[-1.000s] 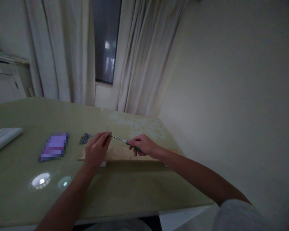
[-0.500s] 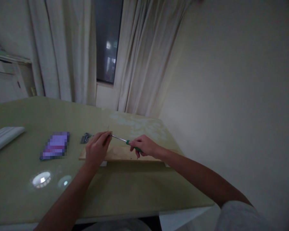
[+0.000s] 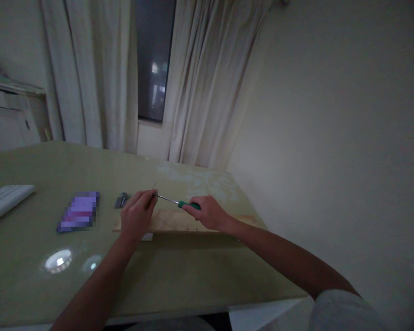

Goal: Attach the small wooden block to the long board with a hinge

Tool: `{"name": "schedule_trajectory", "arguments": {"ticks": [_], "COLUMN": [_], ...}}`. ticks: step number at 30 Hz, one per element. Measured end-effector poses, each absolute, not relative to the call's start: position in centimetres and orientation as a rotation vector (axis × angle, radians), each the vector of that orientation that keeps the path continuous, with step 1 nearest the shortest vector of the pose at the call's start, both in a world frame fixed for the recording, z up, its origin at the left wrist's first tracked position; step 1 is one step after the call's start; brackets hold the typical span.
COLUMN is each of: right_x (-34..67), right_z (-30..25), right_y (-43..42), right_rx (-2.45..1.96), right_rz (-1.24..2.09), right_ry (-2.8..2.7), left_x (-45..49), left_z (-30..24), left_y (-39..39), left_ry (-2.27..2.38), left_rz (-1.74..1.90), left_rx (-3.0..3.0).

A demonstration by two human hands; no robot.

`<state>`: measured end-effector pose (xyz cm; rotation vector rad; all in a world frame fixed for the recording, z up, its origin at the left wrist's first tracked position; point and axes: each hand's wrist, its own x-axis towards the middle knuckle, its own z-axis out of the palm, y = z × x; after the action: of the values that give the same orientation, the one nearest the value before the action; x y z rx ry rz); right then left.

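Observation:
My right hand (image 3: 210, 212) is closed around the green handle of a screwdriver (image 3: 169, 200), whose metal shaft points left. The shaft's tip meets a small piece pinched in the fingers of my left hand (image 3: 137, 214). That small piece (image 3: 156, 195) is mostly covered by the fingers, so its kind cannot be made out. A thin upright sliver shows just above it. Below both hands lies a long wooden board (image 3: 174, 221) with small dark marks near its front edge. A white support (image 3: 147, 237) shows under its left part.
Small dark metal parts (image 3: 122, 200) lie left of my left hand. Farther left are a blurred-out purple item (image 3: 79, 211) and a white object (image 3: 8, 200) on the green table (image 3: 200, 271). Curtains and a wall border the table's far and right sides.
My right hand has turned on the screwdriver handle, with its fingers now wrapped differently. The screwdriver has shifted slightly left. My left hand stays nearly in place.

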<state>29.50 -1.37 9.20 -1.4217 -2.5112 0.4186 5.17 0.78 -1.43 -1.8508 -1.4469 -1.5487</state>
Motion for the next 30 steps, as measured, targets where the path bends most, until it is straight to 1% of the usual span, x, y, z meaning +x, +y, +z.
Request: {"name": "schedule_trajectory", "arguments": {"ticks": [2,3,4,6,9,10,11,12,15,17,18,19,21,24,25,26,27,28,30], "right_x": [28.9,28.9,29.0,29.8,31.0,31.2,31.3,31.1,30.0,29.3,29.1,29.1,29.5,30.6,30.8,30.8,30.7,30.5,29.6], "right_z": [8.6,8.5,8.5,8.8,9.4,9.6,9.6,9.6,9.2,8.8,8.7,8.6,8.6,9.1,9.3,9.5,9.6,9.6,9.4], "right_y": [-1.3,-1.4,-1.6,-2.0,-2.5,-2.5,-2.4,-2.2,-1.5,-1.4,-1.5,-1.7,-2.2,-2.8,-2.8,-2.7,-2.5,-2.2,-1.6], "right_rx": [-1.461,-1.458,-1.441,-1.380,-1.290,-1.287,-1.306,-1.334,-1.398,-1.393,-1.381,-1.363,-1.328,-1.219,-1.173,-1.145,-1.146,-1.186,-1.312], "right_rz": [0.726,0.767,0.726,0.486,-0.066,-0.131,-0.120,-0.040,0.357,0.550,0.601,0.576,0.305,-0.277,-0.365,-0.377,-0.309,-0.145,0.311], "right_ry": [-2.478,-2.479,-2.482,-2.507,-2.576,-2.591,-2.587,-2.575,-2.568,-2.604,-2.607,-2.601,-2.603,-2.662,-2.691,-2.694,-2.664,-2.615,-2.486], "left_x": [5.1,5.1,5.1,5.2,5.4,5.5,5.5,5.5,5.3,5.1,5.0,5.0,5.0,5.2,5.2,5.2,5.2,5.2,5.1], "left_z": [-1.5,-1.5,-1.5,-1.4,-1.4,-1.3,-1.4,-1.4,-1.4,-1.4,-1.3,-1.2,-1.1,-1.0,-1.0,-1.0,-1.1,-1.1,-1.2], "left_y": [0.9,0.9,0.8,0.7,0.6,0.6,0.6,0.6,0.7,0.7,0.6,0.6,0.5,0.6,0.6,0.6,0.7,0.7,0.7], "left_ry": [-1.408,-1.403,-1.410,-1.441,-1.503,-1.518,-1.526,-1.527,-1.512,-1.522,-1.534,-1.546,-1.562,-1.571,-1.575,-1.578,-1.579,-1.580,-1.588], "left_rz": [-1.545,-1.542,-1.539,-1.535,-1.541,-1.550,-1.562,-1.568,-1.566,-1.570,-1.579,-1.589,-1.604,-1.627,-1.637,-1.645,-1.651,-1.655,-1.667], "left_rx": [-1.857,-1.862,-1.867,-1.868,-1.861,-1.854,-1.848,-1.848,-1.863,-1.868,-1.865,-1.859,-1.862,-1.860,-1.856,-1.854,-1.854,-1.854,-1.840]}}
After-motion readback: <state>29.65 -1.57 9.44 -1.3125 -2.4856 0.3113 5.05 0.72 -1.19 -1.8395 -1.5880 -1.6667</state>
